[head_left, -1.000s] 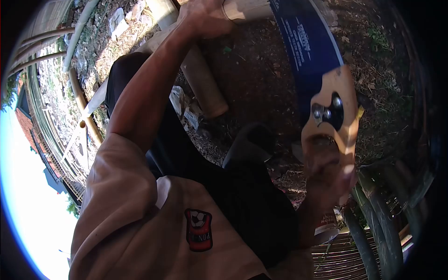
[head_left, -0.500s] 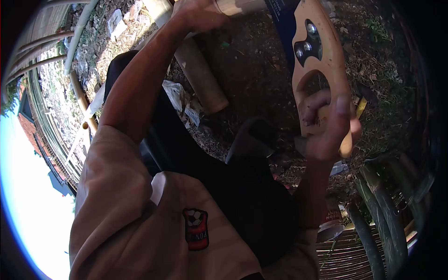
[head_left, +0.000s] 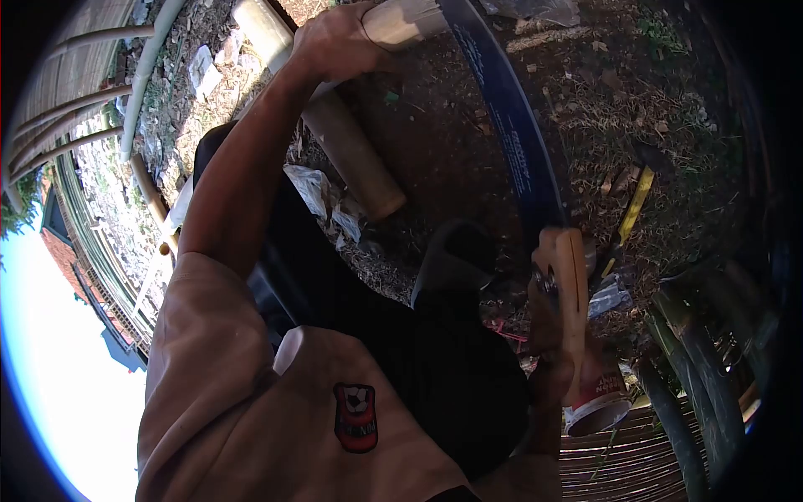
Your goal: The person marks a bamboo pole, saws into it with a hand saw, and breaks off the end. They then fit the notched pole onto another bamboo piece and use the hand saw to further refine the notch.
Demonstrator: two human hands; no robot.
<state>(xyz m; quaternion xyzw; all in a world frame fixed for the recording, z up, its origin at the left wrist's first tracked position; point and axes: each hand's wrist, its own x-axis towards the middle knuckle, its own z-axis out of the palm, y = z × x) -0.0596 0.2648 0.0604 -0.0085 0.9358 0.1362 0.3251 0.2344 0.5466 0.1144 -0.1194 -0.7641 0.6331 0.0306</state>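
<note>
At the top, my left hand [head_left: 339,43] is closed around a pale bamboo pole [head_left: 407,23], close to its end. The blue blade of a handsaw [head_left: 512,125] crosses the tip of that pole and runs down towards me. Its light wooden handle [head_left: 572,289] is in my right hand [head_left: 552,376], which is in shadow near my right thigh, fingers wrapped round the grip. Below my left hand, a thicker bamboo piece [head_left: 355,155] slants down over the ground, its cut end towards my foot.
A yellow-handled tool [head_left: 637,205] lies on the soil at right. A red and white paint bucket [head_left: 600,393] stands near my right arm, beside several green bamboo poles [head_left: 690,376]. Crumpled clear plastic [head_left: 314,191] lies by my left leg. My shoe [head_left: 452,263] is at centre.
My right hand has drawn the saw back towards my body, so more of the blade shows. My left hand stays on the bamboo pole, shifted slightly in view.
</note>
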